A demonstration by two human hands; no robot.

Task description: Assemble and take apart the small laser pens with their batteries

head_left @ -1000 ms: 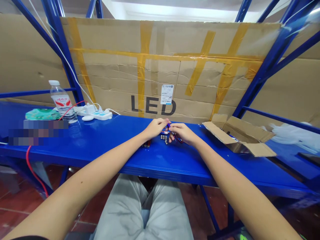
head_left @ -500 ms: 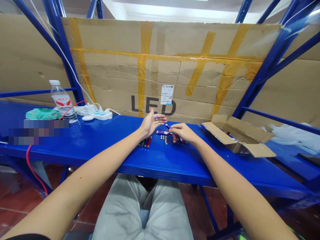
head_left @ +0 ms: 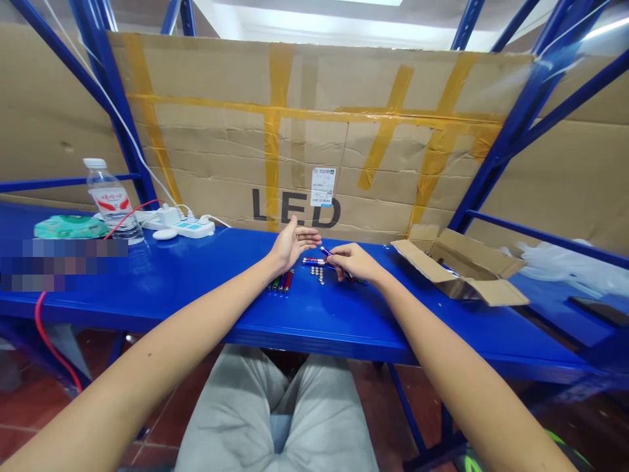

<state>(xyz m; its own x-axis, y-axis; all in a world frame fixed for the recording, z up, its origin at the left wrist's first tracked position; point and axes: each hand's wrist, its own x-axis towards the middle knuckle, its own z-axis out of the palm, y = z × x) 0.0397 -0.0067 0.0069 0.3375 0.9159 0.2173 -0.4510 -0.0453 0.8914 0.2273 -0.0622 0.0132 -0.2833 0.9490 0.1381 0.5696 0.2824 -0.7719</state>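
Pinching slim purple metal tube [head_left: 325,251] with right hand [head_left: 354,261], fingers closed on it just above blue steel bench [head_left: 196,292]. Left hand [head_left: 291,244] lay open nearby, palm up, fingers apart, nothing visible in it. Red-and-blue tube [head_left: 313,261] lay on bench just left of right hand, small silver discs [head_left: 321,275] close below it, row of coloured tubes [head_left: 281,282] beside left wrist. Open cardboard box [head_left: 457,270] stood well to right.
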